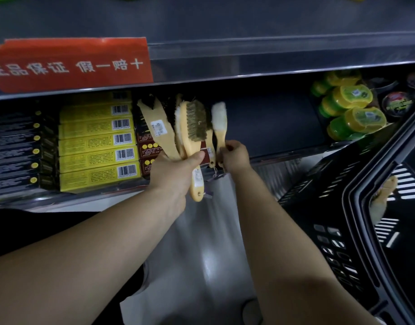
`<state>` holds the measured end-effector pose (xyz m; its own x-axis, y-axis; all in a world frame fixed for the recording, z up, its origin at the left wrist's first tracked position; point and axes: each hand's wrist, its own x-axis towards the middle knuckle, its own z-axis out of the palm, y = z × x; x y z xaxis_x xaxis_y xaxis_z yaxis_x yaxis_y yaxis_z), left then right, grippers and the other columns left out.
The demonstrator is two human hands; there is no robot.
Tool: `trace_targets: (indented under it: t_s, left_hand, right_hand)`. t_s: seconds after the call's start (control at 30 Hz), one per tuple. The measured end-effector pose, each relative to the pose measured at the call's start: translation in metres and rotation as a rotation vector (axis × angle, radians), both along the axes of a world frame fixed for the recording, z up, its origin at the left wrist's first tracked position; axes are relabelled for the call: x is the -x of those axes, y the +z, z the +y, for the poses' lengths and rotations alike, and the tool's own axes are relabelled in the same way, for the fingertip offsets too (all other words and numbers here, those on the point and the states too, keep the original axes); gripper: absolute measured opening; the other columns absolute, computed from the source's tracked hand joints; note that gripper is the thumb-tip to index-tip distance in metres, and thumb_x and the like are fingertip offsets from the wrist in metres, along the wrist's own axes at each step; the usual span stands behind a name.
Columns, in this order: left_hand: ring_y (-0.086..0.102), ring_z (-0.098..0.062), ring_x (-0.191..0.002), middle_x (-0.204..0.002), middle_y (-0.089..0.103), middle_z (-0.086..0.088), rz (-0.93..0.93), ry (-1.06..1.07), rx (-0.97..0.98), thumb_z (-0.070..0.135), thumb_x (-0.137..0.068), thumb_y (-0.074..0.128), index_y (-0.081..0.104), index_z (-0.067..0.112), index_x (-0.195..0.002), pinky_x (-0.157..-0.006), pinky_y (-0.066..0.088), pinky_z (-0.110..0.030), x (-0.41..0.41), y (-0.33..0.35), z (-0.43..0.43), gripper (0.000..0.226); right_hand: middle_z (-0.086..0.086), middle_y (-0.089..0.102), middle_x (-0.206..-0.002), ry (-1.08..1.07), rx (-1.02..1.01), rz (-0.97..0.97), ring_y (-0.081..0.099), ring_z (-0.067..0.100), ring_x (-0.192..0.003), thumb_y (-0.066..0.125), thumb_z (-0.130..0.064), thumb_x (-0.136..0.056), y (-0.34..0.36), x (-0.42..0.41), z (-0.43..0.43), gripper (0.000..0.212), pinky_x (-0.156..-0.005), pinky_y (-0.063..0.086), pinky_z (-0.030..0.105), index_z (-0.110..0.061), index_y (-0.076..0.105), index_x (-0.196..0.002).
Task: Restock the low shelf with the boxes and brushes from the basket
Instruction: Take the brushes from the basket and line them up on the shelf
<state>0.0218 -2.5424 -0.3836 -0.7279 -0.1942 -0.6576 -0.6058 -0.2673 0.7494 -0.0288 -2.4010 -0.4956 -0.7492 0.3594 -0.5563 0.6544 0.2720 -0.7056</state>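
Yellow cardboard boxes (98,144) with barcodes are stacked at nine o'clock on the low metal shelf (284,158), beside dark boxes (18,151) further left. At centre, a bundle of pale wooden-handled brushes (190,132) is clamped in the left hand (176,170), fanned loosely. Just to its right, a small white-bristled wooden brush (219,127) is pinched by its handle in the right hand (234,156), before the shelf's bare gap. At three o'clock, the black slotted plastic basket (342,207) is seen. The fanned bundle could slip from the single grip and topple the boxes.
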Motion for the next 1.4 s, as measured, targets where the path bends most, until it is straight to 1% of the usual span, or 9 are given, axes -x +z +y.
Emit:
trace_targets:
  t_s: [0.2, 0.33, 0.47, 0.63, 0.73, 0.8, 0.9, 1.07, 1.4]
  left_hand:
    - [0.065, -0.018, -0.074, -0.082, 0.066, 0.004, -0.042, -0.003, -0.025, 0.017, -0.076, 0.076, 0.058, 0.024, -0.079, -0.046, 0.053, -0.035, 0.002, -0.002, -0.002, 0.020]
    - [0.064, -0.010, -0.064, -0.080, 0.068, 0.003, -0.020, -0.015, -0.011, 0.014, -0.077, 0.075, 0.061, 0.022, -0.080, -0.041, 0.049, -0.022, 0.002, -0.003, -0.001, 0.017]
    - [0.066, -0.013, -0.078, -0.084, 0.070, 0.003, -0.001, -0.008, -0.028, 0.009, -0.076, 0.075, 0.062, 0.020, -0.085, -0.075, 0.053, -0.030, 0.002, -0.003, 0.004, 0.019]
    - [0.069, -0.020, -0.087, -0.091, 0.072, -0.001, -0.005, -0.011, -0.052, 0.015, -0.077, 0.075, 0.062, 0.021, -0.090, -0.080, 0.055, -0.036, 0.002, -0.003, 0.006, 0.019]
    - [0.070, -0.020, -0.085, -0.093, 0.072, -0.001, -0.065, 0.005, -0.070, 0.030, -0.079, 0.073, 0.060, 0.022, -0.090, -0.076, 0.057, -0.035, 0.002, -0.003, 0.005, 0.019]
    - [0.071, -0.015, -0.071, -0.091, 0.072, -0.002, -0.073, -0.035, -0.087, 0.032, -0.081, 0.070, 0.060, 0.020, -0.094, -0.054, 0.057, -0.029, 0.001, 0.000, 0.005, 0.020]
    - [0.064, -0.006, -0.047, -0.081, 0.068, -0.001, -0.051, -0.033, -0.084, 0.022, -0.086, 0.066, 0.060, 0.016, -0.097, -0.036, 0.047, -0.019, 0.003, 0.004, 0.006, 0.014]
    - [0.058, -0.010, -0.062, -0.079, 0.065, -0.001, -0.122, 0.052, -0.060, 0.008, -0.086, 0.063, 0.063, 0.011, -0.105, -0.056, 0.048, -0.020, 0.006, 0.005, 0.005, 0.019]
    - [0.056, -0.008, -0.060, -0.076, 0.064, 0.000, -0.111, 0.054, -0.071, 0.003, -0.085, 0.062, 0.060, 0.014, -0.094, -0.049, 0.047, -0.013, 0.006, 0.007, 0.007, 0.015]
  right_hand:
    - [0.004, 0.062, -0.079, 0.051, -0.049, -0.041, 0.056, 0.017, -0.065, 0.048, -0.006, -0.093, -0.009, 0.008, 0.007, 0.025, -0.057, 0.045, 0.024, -0.003, 0.062, -0.114]
    - [0.001, 0.064, -0.093, -0.025, -0.096, 0.088, 0.059, 0.014, -0.077, 0.052, -0.013, -0.093, 0.010, 0.000, 0.005, 0.023, -0.065, 0.048, 0.021, -0.007, 0.061, -0.113]
    - [-0.003, 0.070, -0.076, -0.149, 0.444, 0.264, 0.063, 0.010, -0.066, 0.049, -0.028, -0.095, 0.054, -0.028, -0.015, 0.025, -0.057, 0.050, 0.022, -0.015, 0.070, -0.090]
    - [0.005, 0.071, -0.081, 0.097, 0.831, 0.237, 0.068, 0.014, -0.071, 0.055, -0.015, -0.093, 0.088, -0.057, -0.025, 0.019, -0.059, 0.054, 0.025, -0.005, 0.064, -0.106]
    - [0.004, 0.071, -0.086, 0.250, 0.751, 0.237, 0.068, 0.015, -0.079, 0.060, -0.003, -0.086, 0.096, -0.058, -0.015, 0.020, -0.072, 0.057, 0.028, -0.006, 0.066, -0.104]
    - [0.006, 0.070, -0.089, 0.292, 0.704, 0.220, 0.067, 0.018, -0.082, 0.058, 0.001, -0.087, 0.096, -0.057, -0.010, 0.018, -0.078, 0.056, 0.032, -0.006, 0.065, -0.102]
    - [0.013, 0.067, -0.090, 0.039, 0.763, 0.263, 0.065, 0.022, -0.080, 0.051, 0.004, -0.090, 0.088, -0.052, -0.005, 0.017, -0.077, 0.055, 0.034, -0.003, 0.060, -0.102]
    - [0.005, 0.061, -0.080, -0.339, 0.297, 0.152, 0.058, 0.016, -0.070, 0.051, -0.004, -0.093, 0.051, -0.025, 0.022, 0.013, -0.066, 0.049, 0.026, -0.005, 0.057, -0.105]
    - [0.007, 0.062, -0.093, -0.181, 0.025, -0.010, 0.055, 0.020, -0.085, 0.049, -0.008, -0.094, -0.003, 0.013, 0.026, 0.025, -0.075, 0.046, 0.032, -0.005, 0.057, -0.117]
